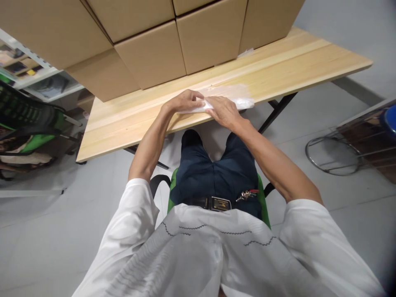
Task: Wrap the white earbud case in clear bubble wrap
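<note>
Both hands meet at the near edge of a light wooden table (297,66). My left hand (185,101) grips the left end of a white, partly see-through plastic bag or sheet (239,99), fingers curled over it. My right hand (224,111) lies palm down on the same sheet and presses it onto the table. Most of the sheet stretches out to the right of the hands; what is under the palms is hidden.
Several brown cardboard boxes (151,53) are stacked along the table's far side. A green chair (31,123) with clutter stands at left, a metal wire rack (355,144) at right. I sit on a green chair over a grey floor (46,231).
</note>
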The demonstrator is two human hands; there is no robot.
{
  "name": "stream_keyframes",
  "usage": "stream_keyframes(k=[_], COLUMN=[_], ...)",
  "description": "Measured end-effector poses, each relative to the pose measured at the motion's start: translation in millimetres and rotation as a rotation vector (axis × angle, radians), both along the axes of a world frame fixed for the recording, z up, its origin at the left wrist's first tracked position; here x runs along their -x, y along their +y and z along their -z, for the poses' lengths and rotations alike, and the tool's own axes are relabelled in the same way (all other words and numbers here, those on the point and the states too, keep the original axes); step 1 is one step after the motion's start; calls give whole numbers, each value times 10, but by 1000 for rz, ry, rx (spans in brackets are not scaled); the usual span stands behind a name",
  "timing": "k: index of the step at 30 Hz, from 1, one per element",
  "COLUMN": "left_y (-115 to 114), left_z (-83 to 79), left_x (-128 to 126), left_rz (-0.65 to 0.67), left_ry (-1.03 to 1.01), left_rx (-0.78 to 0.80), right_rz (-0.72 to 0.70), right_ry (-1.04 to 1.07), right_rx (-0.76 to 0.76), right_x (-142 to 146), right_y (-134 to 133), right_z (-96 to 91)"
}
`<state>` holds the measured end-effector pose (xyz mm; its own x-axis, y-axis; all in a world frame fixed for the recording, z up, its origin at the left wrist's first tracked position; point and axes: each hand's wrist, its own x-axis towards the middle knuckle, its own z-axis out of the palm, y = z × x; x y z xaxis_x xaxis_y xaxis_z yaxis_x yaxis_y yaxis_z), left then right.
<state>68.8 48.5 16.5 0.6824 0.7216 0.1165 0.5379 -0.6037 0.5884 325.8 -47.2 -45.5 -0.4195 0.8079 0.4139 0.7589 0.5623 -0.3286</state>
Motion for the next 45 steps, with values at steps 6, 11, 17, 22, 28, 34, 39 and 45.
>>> stream_keyframes(k=[6,11,17,22,28,34,39,45], left_y=[38,-6,-81,-287,-458,-549,-554,-430], left_z=[-64,-43,61,147,230,166,141,216], left_x=[382,638,896,753,273,207,140,314], left_rz=[-143,-242,-394,-298,-52,-73,-92,-193], left_ry=[19,-39,-8,38,219,271,303,413], left_rx=[184,182,-82,-352,-383,-454,-481,-491], right_rz=[-1,10,26,21,27,23,29,29], right_ry=[12,-4,-20,-5,6,54,69,28], right_rx=[6,10,14,10,10,21,30,22], right_x=[-53,-59,-79,-106,-82,-55,-39,-51], right_y=[11,25,27,34,-4,-76,-100,-67], right_z=[14,28,47,90,38,-67,-92,-60])
